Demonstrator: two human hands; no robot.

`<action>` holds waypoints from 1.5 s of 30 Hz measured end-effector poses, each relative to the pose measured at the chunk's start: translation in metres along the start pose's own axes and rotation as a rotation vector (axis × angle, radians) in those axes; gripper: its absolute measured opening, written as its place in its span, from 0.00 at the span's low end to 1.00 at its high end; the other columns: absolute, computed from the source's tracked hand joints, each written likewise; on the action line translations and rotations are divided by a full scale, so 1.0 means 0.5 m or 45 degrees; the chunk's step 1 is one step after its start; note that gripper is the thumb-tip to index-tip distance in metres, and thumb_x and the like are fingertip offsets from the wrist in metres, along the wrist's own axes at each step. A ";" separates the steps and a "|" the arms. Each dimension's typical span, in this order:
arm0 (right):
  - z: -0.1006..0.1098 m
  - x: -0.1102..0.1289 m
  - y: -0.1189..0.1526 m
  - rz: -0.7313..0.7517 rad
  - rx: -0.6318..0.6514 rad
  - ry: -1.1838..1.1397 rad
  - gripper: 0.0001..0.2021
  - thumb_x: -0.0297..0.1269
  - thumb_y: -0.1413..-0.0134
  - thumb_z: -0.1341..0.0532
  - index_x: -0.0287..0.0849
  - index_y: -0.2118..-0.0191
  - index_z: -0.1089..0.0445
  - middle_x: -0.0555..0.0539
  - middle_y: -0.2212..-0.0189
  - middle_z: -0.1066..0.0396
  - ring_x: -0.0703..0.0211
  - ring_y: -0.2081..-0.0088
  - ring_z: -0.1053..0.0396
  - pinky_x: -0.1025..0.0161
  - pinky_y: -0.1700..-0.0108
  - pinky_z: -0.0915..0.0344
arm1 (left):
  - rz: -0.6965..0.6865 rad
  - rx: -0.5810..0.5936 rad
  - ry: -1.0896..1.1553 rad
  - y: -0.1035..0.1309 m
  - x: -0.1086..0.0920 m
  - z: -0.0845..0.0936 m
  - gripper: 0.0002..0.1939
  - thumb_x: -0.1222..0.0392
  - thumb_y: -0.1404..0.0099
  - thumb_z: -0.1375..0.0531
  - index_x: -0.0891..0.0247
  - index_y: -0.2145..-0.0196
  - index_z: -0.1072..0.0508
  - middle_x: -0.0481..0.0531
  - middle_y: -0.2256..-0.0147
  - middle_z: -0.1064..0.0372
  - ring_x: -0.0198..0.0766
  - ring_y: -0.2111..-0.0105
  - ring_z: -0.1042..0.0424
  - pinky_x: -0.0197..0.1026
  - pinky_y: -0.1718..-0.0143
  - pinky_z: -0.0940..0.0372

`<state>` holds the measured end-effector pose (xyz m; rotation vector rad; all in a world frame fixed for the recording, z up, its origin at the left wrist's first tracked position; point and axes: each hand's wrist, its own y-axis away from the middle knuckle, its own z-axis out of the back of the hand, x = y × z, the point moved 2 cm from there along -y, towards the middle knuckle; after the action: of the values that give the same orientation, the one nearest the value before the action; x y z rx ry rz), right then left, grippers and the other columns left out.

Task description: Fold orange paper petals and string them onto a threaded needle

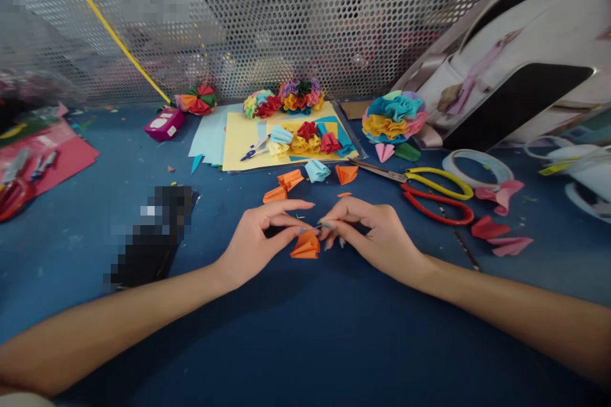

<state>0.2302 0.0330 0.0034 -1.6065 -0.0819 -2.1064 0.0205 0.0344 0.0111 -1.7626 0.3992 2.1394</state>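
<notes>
In the middle of the head view, my left hand (255, 241) pinches the top of an orange folded paper piece (305, 248) between thumb and fingers. Close beside it, my right hand (377, 232) has its fingertips pressed together on a thin, light sliver too small to name, which reaches toward the left fingertips. Just beyond the hands lie more pleated paper pieces: an orange one (290, 179), a light blue one (317, 170) and another orange one (346, 173).
Scissors (436, 184) with yellow and red handles and a tape roll (477, 168) lie right. A yellow sheet (238, 140) bears several paper pieces. Ruffled paper flowers (394, 116) stand near the mesh screen (286, 19). A dark pixelated object (153, 235) lies left; a bag (554, 25) leans right.
</notes>
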 end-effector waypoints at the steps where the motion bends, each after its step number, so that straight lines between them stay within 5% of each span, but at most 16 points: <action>1: 0.000 0.001 0.000 0.009 -0.002 0.009 0.07 0.37 0.32 0.41 0.43 0.63 0.30 0.50 0.71 0.24 0.63 0.73 0.22 0.68 0.71 0.28 | 0.012 0.002 0.001 -0.001 0.000 0.001 0.17 0.63 0.34 0.35 0.63 0.47 0.25 0.52 0.62 0.17 0.42 0.58 0.18 0.41 0.50 0.29; 14: -0.005 0.012 0.010 0.212 0.091 0.135 0.08 0.35 0.30 0.42 0.42 0.63 0.29 0.52 0.74 0.25 0.66 0.75 0.26 0.70 0.71 0.30 | -0.021 0.151 -0.116 -0.006 -0.002 -0.011 0.14 0.67 0.38 0.34 0.65 0.53 0.26 0.51 0.66 0.20 0.37 0.65 0.21 0.38 0.59 0.30; 19: -0.005 0.011 0.003 0.115 0.067 0.010 0.11 0.42 0.31 0.41 0.42 0.64 0.29 0.51 0.74 0.26 0.64 0.74 0.25 0.68 0.70 0.28 | -0.085 0.109 -0.282 -0.005 -0.005 -0.014 0.08 0.66 0.35 0.36 0.63 0.58 0.26 0.47 0.70 0.24 0.36 0.67 0.24 0.38 0.59 0.33; 28: -0.006 0.005 -0.008 -0.053 0.051 -0.186 0.11 0.43 0.33 0.39 0.42 0.65 0.31 0.49 0.75 0.24 0.64 0.76 0.25 0.67 0.73 0.28 | -0.135 0.143 -0.311 -0.001 -0.008 -0.014 0.12 0.69 0.33 0.44 0.63 0.53 0.28 0.49 0.68 0.22 0.36 0.67 0.24 0.40 0.58 0.33; 45: -0.005 -0.004 -0.014 -0.068 0.130 -0.199 0.13 0.47 0.35 0.38 0.41 0.63 0.30 0.49 0.71 0.26 0.65 0.74 0.27 0.66 0.69 0.28 | -0.049 0.160 -0.192 -0.004 -0.012 -0.009 0.15 0.67 0.37 0.36 0.63 0.53 0.31 0.42 0.75 0.32 0.33 0.71 0.29 0.38 0.59 0.36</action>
<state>0.2253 0.0390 0.0027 -1.7219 -0.2832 -1.9785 0.0263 0.0341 0.0161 -1.5175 0.4459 2.1533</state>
